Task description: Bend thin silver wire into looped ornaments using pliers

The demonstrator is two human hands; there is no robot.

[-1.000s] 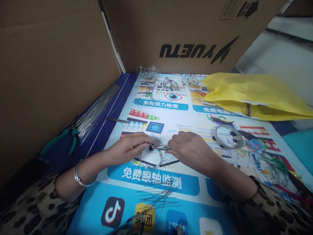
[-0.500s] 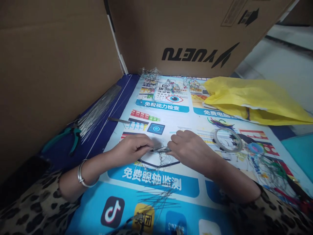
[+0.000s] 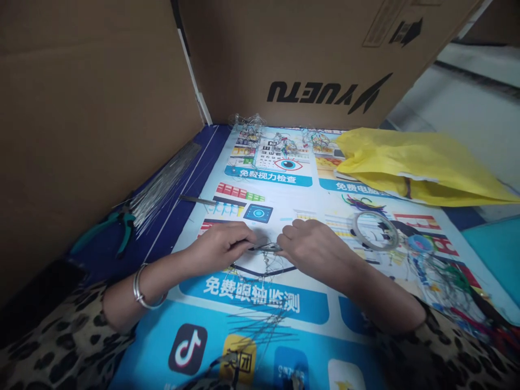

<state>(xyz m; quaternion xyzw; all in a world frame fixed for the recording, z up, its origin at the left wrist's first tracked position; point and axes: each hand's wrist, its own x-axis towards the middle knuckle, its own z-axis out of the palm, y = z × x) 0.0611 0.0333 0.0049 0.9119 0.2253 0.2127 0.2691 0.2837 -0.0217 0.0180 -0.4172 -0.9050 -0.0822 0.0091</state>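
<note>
My left hand [image 3: 221, 246] and my right hand [image 3: 314, 246] meet over the middle of a printed blue poster mat [image 3: 268, 179]. The right hand's fingers are closed on small metal pliers [image 3: 266, 248], whose tips point left. The left hand pinches a thin wire piece [image 3: 266, 265] at the pliers' tips; beads hang from the wire just below. A silver bangle sits on my left wrist. Both sleeves are leopard print.
Cardboard walls [image 3: 81, 108] stand to the left and behind. A bundle of straight wires [image 3: 160, 187] and teal-handled pliers [image 3: 108, 230] lie left. A yellow bag [image 3: 418, 165], a tape roll [image 3: 376, 230] and tangled coloured wires [image 3: 447, 276] lie right. Loose wires [image 3: 260, 325] lie near me.
The hands have stayed together at the same spot. The left fingers have closed in tighter over the pliers' tips, hiding the small dark piece seen a second ago.
</note>
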